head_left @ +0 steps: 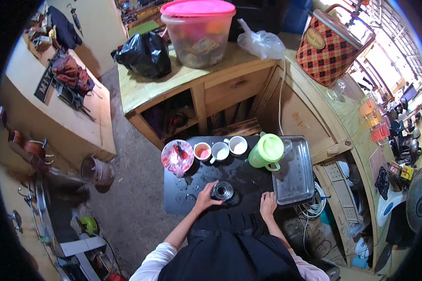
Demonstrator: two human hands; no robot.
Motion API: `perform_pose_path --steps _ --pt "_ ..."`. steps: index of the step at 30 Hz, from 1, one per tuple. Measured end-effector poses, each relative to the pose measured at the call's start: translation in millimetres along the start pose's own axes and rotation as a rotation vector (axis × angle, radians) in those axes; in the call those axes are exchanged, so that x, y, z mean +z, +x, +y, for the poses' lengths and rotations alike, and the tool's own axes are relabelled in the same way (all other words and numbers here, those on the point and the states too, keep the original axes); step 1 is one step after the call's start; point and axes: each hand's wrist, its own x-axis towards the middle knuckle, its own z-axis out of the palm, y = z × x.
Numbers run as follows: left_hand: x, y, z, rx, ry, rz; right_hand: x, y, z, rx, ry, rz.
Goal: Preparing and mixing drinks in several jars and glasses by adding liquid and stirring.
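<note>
Left hand (205, 197) holds glass (223, 190); long axis near-vertical.

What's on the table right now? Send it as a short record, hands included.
Left hand: around a clear glass
Right hand: at the near edge of the dark table; grip unclear
Mugs: three, along the far side; leftmost has reddish contents
Bowl: pink and white, left of the mugs
Pitcher: light green, lidded, right of the mugs
Tray: grey, at the right end
</note>
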Motion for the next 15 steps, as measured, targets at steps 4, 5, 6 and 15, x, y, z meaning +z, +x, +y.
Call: perform_pose_path --steps 4,5,6,15 --pt "0.9 -0.6 1.8 -0.005 -0.025 0.018 -14.7 -4.2 -9.0 -0.025 -0.040 0.012" --pt "0.5 -1.9 0.7 -0.018 -0.027 0.023 -21.6 -4.2 -13.9 0.001 -0.013 -0.034" --pt "0.7 -2.6 0.2 -0.015 -0.011 0.020 -28.0 -5.1 -16.6 0.007 0.020 -0.016" --pt "1.7 -6.2 -1.6 -0.007 -0.006 0.024 -120.8 25.7 -74.1 0.082 0.599 -0.204"
